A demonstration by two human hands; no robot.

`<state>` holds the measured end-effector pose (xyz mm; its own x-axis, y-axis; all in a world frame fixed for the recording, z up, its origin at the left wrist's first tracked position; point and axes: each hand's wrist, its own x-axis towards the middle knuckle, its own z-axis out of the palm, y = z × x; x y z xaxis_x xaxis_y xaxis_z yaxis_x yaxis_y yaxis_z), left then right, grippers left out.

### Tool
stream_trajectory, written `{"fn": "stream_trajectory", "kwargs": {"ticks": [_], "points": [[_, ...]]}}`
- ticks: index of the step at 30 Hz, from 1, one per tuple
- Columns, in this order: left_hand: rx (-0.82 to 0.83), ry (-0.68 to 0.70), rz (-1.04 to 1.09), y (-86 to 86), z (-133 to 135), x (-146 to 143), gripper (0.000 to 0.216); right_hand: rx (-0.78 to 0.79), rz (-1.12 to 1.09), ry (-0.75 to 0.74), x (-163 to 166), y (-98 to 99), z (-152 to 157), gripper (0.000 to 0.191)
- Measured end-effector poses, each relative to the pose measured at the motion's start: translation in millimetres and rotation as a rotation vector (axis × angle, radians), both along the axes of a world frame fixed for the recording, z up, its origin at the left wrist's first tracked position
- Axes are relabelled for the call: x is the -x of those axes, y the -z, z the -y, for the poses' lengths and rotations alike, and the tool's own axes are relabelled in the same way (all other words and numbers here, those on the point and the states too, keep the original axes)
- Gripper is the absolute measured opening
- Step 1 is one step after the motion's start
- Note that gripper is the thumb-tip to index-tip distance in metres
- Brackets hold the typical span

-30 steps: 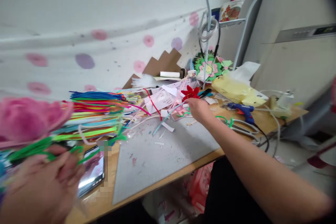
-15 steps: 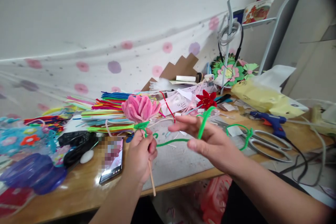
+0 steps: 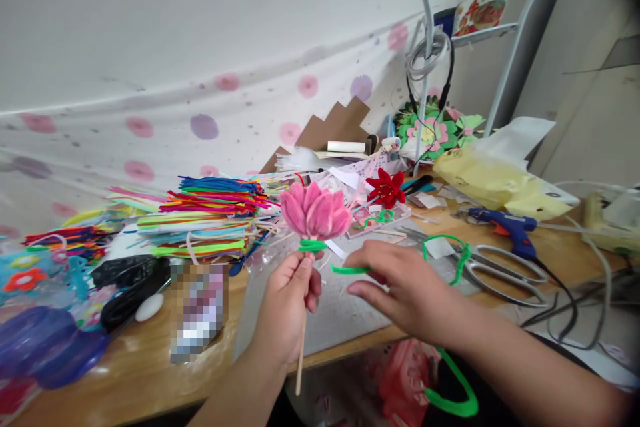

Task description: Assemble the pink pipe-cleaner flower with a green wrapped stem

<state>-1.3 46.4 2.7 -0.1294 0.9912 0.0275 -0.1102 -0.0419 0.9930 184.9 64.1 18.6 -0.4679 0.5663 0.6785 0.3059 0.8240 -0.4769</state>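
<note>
Shifting rightward over grey mat [image 3: 345, 323] in past half-sec.: pink flower [image 3: 318, 210], stick [image 3: 300, 363] pinched in L hand [image 3: 290, 287]; green strand [image 3: 350, 270], short end now poking from R hand [image 3: 395, 280], thumb & index apart, hold unclear; green wrap [image 3: 313, 245] prob. part-done.

Flower, one: pink, fuzzy petals in a full, layered head. It stands upright at the top of a pale, thin stem [image 3: 301, 360], which slants slightly and is gripped near its top by the left hand [image 3: 290, 287]. Pink flower head [image 3: 316, 210] whole.

Green binding [image 3: 312, 245], coiled around the flower's base, just above the thumb.

Green fuzzy strip [image 3: 347, 270], one: its tip points toward the flower, apart from it; the rest passes out of sight at the right hand [image 3: 400, 280]. A curved green length [image 3: 465, 390] hangs below the right forearm; its join is hidden.
</note>
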Motion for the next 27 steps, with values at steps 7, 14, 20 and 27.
{"fn": "stream_trajectory", "kwargs": {"ticks": [7, 14, 20, 27], "points": [[-0.001, 0.011, 0.033, -0.4, 15, -24, 0.024, -0.363, -0.004, 0.32, 25, 13.6, -5, 0.014], [0.008, 0.037, -0.009, 0.9, 25, -23, 0.021, -0.343, -0.179, 0.32, 31, 13.5, -10, 0.014], [0.053, 0.037, 0.117, -2.8, 28, -20, 0.013, -0.377, -0.171, 0.24, 33, 13.2, -8, 0.018], [0.101, 0.137, 0.349, -14.6, 39, -21, 0.02, -0.447, -0.191, 0.201, 32, 5.7, 2, 0.022]]}}
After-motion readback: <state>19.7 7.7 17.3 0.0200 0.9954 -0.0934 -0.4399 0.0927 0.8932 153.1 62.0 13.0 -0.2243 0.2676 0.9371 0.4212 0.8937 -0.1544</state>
